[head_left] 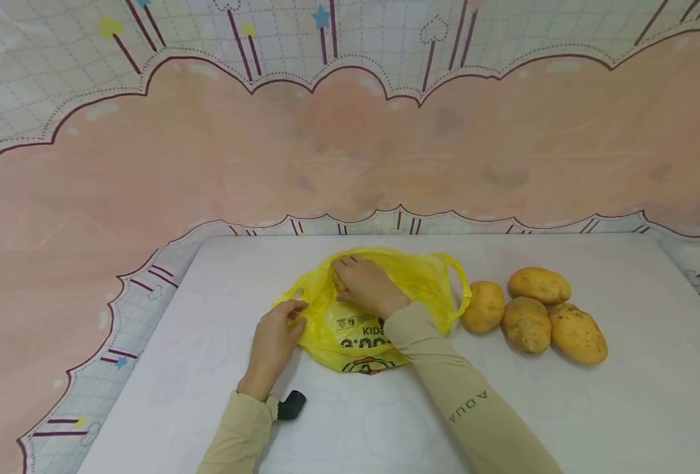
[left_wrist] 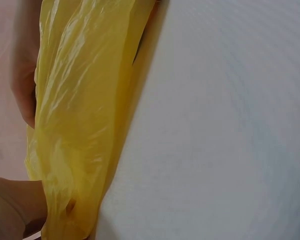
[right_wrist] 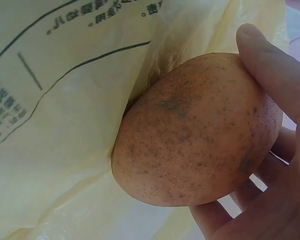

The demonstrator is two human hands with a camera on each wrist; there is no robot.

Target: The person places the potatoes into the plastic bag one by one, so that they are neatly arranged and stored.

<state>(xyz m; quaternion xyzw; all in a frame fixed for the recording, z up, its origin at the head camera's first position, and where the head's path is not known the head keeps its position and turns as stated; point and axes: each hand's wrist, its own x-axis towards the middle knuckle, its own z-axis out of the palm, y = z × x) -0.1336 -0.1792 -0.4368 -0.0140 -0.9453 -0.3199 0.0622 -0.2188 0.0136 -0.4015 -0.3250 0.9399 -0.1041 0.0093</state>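
A yellow plastic bag [head_left: 326, 336] with dark printing lies on the white table, its mouth spread wide. My right hand [head_left: 369, 283] is inside that mouth and grips a potato [right_wrist: 195, 135], thumb on one side and fingers around the other. In the head view only a sliver of this potato shows past the fingers. At the bag's left edge, my left hand [head_left: 275, 342] pinches the plastic between thumb and fingers. The left wrist view shows the bag's side [left_wrist: 85, 100] hanging between the thumb and fingers. What lies deeper in the bag is hidden.
Several potatoes [head_left: 526, 324] sit in a cluster on the table to the right of the bag, the leftmost [head_left: 483, 307] close by a bag handle [head_left: 461, 283]. White tabletop [head_left: 622, 421] extends around them. A patterned cloth [head_left: 350, 151] hangs behind.
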